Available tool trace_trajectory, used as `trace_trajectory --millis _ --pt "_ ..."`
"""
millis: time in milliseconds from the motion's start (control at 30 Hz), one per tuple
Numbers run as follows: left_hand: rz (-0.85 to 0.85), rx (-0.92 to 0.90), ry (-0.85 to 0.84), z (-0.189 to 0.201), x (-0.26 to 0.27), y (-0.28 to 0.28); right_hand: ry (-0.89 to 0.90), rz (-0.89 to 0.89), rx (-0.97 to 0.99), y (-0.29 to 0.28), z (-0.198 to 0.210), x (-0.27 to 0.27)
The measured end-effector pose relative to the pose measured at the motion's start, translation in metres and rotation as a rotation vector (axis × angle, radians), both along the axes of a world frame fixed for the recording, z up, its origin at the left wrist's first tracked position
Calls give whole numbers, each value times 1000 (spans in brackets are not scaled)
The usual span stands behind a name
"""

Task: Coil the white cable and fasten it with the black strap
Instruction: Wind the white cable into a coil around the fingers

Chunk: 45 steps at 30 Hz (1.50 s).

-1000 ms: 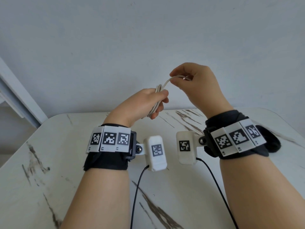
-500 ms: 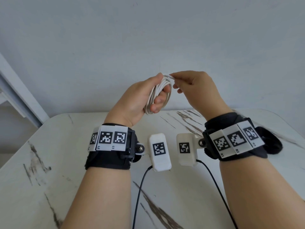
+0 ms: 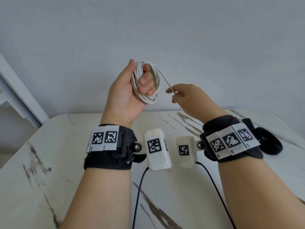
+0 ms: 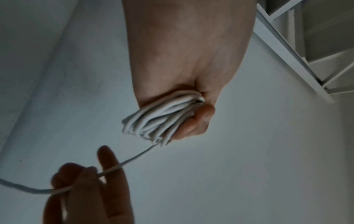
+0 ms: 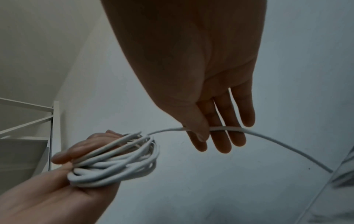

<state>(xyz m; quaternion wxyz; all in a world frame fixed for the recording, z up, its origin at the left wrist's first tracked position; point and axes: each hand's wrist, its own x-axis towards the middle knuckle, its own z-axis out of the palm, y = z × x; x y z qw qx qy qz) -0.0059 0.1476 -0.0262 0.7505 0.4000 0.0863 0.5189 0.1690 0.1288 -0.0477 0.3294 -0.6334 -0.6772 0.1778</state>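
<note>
My left hand [image 3: 132,90] is raised above the table, palm toward me, its fingers curled through a coil of white cable [image 3: 146,96] with several loops. In the left wrist view the coil [image 4: 159,121] bunches between thumb and fingers. A loose strand of the cable [image 3: 166,81] runs from the coil's top down to my right hand [image 3: 184,95], which pinches it between thumb and forefinger to the coil's right. The right wrist view shows the strand [image 5: 268,139] trailing on past the fingers [image 5: 222,136] toward the table. No black strap is visible.
A white marble-patterned table [image 3: 49,162] lies below both arms, against a plain grey wall. A white shelf frame [image 3: 18,96] stands at the left. Thin black leads [image 3: 138,187] hang from the wrist cameras over the table's near part.
My left hand has turned palm toward me and risen with the coil. My right hand has dropped lower and moved right, drawing a loose strand out from the coil.
</note>
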Motion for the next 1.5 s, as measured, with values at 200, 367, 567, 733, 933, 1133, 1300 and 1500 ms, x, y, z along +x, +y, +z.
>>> trace_trajectory --millis 200,367,567,733,933,1133,1300,1500 --pt "92 -53 -206 3 -10 3 -35 -40 -73 3 -5 4" --pt "146 -81 -255 1 -14 6 65 -52 -13 1 -5 3" --pt "161 -62 -257 4 -9 3 -109 25 -79 -3 -5 -4" --pt "265 -107 -207 4 -5 1 -204 190 -174 -12 -1 -12" --pt "447 -138 -30 2 1 1 -186 254 -165 -17 8 -17" --pt "675 -7 284 0 10 2 -150 267 -95 -19 17 -20" --pt "789 108 529 -4 7 5 -89 231 -26 -23 26 -17" --pt "795 176 791 -4 8 2 22 165 121 -25 33 -10"
